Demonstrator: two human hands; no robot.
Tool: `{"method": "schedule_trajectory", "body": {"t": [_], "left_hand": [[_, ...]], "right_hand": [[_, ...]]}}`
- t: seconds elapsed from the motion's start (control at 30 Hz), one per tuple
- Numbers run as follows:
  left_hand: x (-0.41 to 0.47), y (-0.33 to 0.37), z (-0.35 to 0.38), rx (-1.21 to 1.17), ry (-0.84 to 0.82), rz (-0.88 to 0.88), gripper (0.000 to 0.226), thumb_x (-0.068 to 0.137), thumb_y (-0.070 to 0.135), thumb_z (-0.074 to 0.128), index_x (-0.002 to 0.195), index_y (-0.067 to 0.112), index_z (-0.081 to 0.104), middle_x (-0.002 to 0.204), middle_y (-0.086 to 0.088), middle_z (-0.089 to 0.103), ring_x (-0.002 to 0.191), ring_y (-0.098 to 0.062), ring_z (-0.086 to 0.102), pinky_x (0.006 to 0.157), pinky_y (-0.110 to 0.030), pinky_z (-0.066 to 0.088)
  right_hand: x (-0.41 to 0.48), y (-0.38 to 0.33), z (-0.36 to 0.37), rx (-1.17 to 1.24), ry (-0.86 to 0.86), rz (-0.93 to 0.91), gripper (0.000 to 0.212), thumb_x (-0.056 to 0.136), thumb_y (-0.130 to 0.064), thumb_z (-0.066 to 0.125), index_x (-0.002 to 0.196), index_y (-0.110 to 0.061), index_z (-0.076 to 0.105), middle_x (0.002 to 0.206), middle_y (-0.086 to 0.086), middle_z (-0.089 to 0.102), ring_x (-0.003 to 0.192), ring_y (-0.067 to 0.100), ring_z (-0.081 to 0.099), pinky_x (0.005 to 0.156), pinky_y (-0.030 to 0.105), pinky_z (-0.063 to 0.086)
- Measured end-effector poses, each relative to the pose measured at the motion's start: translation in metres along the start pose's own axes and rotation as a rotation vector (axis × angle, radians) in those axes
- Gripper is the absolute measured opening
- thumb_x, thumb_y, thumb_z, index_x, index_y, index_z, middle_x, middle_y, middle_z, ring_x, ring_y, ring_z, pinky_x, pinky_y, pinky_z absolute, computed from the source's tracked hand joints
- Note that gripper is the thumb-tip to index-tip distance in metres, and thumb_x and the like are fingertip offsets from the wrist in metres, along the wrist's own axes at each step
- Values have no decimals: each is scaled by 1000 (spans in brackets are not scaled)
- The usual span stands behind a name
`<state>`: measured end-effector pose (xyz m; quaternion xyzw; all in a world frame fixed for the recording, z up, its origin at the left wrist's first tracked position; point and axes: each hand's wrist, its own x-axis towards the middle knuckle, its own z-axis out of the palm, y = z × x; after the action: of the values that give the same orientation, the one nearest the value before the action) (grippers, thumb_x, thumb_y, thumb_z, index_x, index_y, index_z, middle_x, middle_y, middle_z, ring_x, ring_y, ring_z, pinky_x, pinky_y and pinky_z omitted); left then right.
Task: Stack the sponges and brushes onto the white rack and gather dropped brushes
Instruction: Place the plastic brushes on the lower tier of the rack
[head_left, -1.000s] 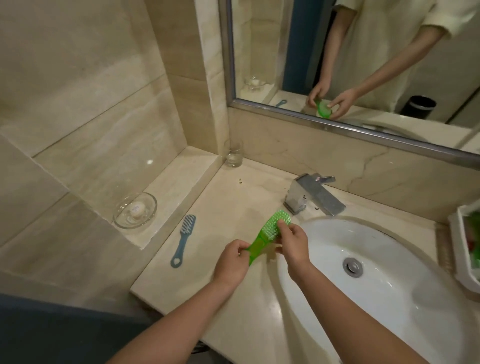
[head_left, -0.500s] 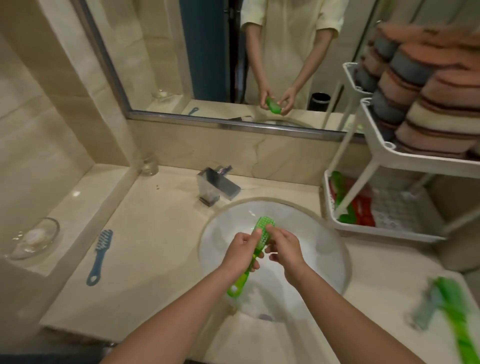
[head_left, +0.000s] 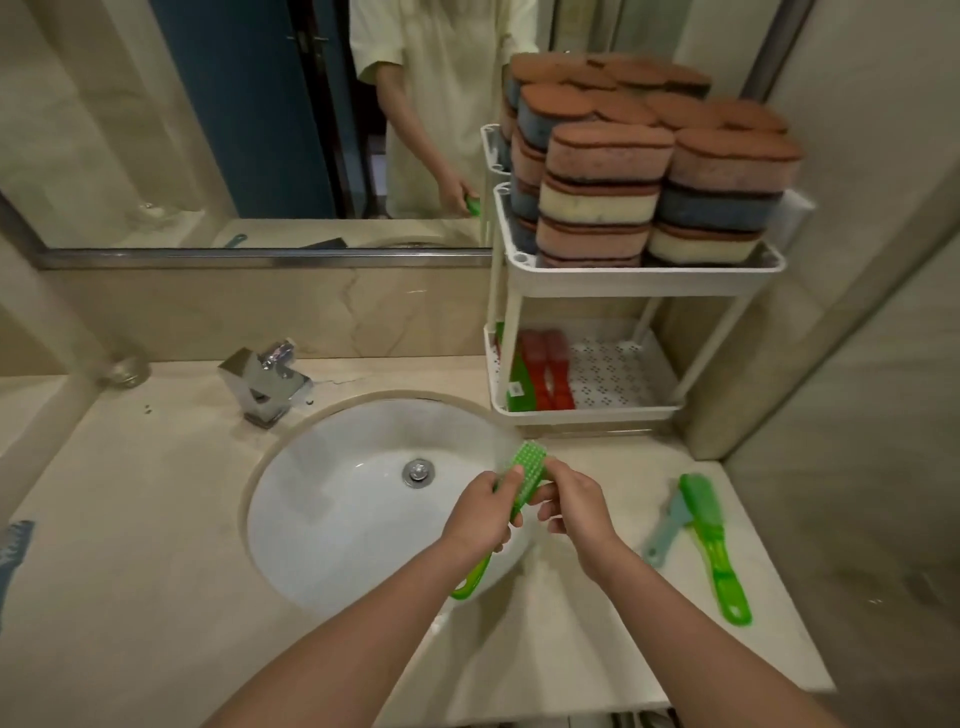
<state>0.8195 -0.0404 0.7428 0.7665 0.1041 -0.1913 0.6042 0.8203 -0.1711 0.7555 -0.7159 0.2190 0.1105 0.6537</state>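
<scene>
We are holding the green brush (head_left: 524, 467) over the sink (head_left: 337, 493), by its right rim. Our left hand (head_left: 480, 514) is wrapping its glossy plastic shaft and our right hand (head_left: 576, 506) is pinching the nubbly bristled head, probably to steady it for the white rack (head_left: 644, 275) just beyond. Soft layered sponges (head_left: 608, 192) are filling the rack's top tier. A second green brush (head_left: 711, 540) and a teal brush (head_left: 667, 530) are lying on the smooth stone worktop (head_left: 156, 519) to our right.

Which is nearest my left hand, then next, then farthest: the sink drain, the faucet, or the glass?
1. The sink drain, in the basin, just left of the left hand.
2. The faucet, on the counter behind the basin's left side.
3. The glass, at the far back left corner.
</scene>
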Motion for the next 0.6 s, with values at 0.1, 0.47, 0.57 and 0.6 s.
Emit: {"method": "schedule_trajectory", "body": {"t": [0.1, 0.47, 0.57, 0.6], "left_hand": [[1, 9, 30, -10, -19, 11, 41, 96, 54, 41, 88, 15, 50, 70, -4, 63, 44, -16, 46, 46, -25, 38], [3, 37, 128, -7, -150, -33, 30, 101, 41, 40, 92, 13, 47, 75, -8, 61, 44, -15, 44, 46, -25, 36], [2, 40, 146, -30, -177, -74, 23, 101, 32, 40, 93, 12, 46, 78, -11, 60, 44, -16, 44, 46, -25, 34], [2, 41, 150, -29, -182, -82, 21, 101, 31, 39, 93, 12, 45, 79, -11, 60, 43, -16, 43, 45, -25, 34]], "right_hand": [[2, 8, -36, 7, 81, -24, 26, 92, -32, 52, 92, -12, 69, 70, 4, 67, 58, 15, 52, 54, 27, 39], [16, 47, -148, -139, 402, -148, 23, 84, -5, 55, 100, -18, 65, 83, -3, 60, 82, 19, 60, 73, 28, 44], [18, 52, -165, -243, 482, -118, 30, 81, -14, 59, 109, -24, 60, 90, -6, 62, 85, 19, 61, 71, 31, 46], [18, 54, -170, -284, 492, -109, 33, 80, -17, 61, 112, -26, 58, 95, -6, 62, 87, 19, 61, 72, 32, 46]]}}
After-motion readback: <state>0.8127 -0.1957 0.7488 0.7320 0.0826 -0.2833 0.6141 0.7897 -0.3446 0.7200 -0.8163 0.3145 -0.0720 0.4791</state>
